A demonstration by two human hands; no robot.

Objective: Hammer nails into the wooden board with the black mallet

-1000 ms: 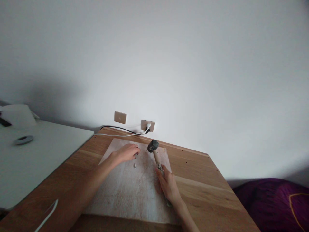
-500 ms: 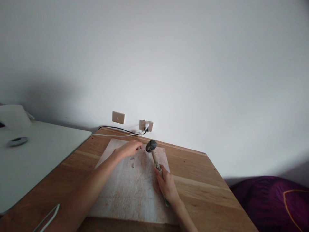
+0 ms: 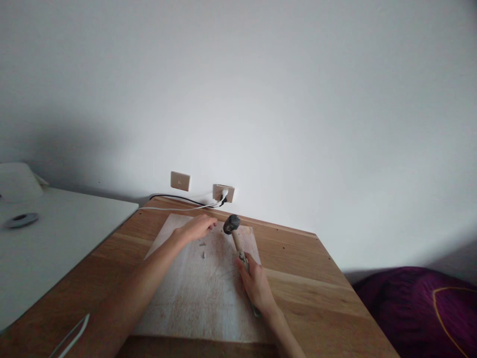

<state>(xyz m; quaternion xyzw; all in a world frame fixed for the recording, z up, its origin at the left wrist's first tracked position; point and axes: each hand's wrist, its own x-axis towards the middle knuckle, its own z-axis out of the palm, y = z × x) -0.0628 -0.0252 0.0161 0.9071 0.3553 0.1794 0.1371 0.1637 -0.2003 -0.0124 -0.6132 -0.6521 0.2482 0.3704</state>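
Observation:
A pale wooden board (image 3: pixel 194 298) lies on a wooden table (image 3: pixel 305 283). My right hand (image 3: pixel 255 284) is closed around the wooden handle of a hammer (image 3: pixel 234 231), whose dark head sits raised over the far part of the board. My left hand (image 3: pixel 197 227) reaches to the board's far edge with fingers pinched together near the hammer head; what they pinch is too small to make out. Two small nails (image 3: pixel 203 250) lie on the board just nearer than the left hand.
A white table (image 3: pixel 67 233) stands to the left with a grey ring (image 3: pixel 19 220) on it. Wall sockets (image 3: pixel 222 192) with black and white cables sit behind the wooden table. A purple cushion (image 3: pixel 417 308) is at lower right. A white strip (image 3: pixel 70 335) lies at the near left.
My left hand has lifted slightly and moved toward the board's far edge, uncovering the nails below it. The hammer head has shifted a little left. The view has drifted slightly.

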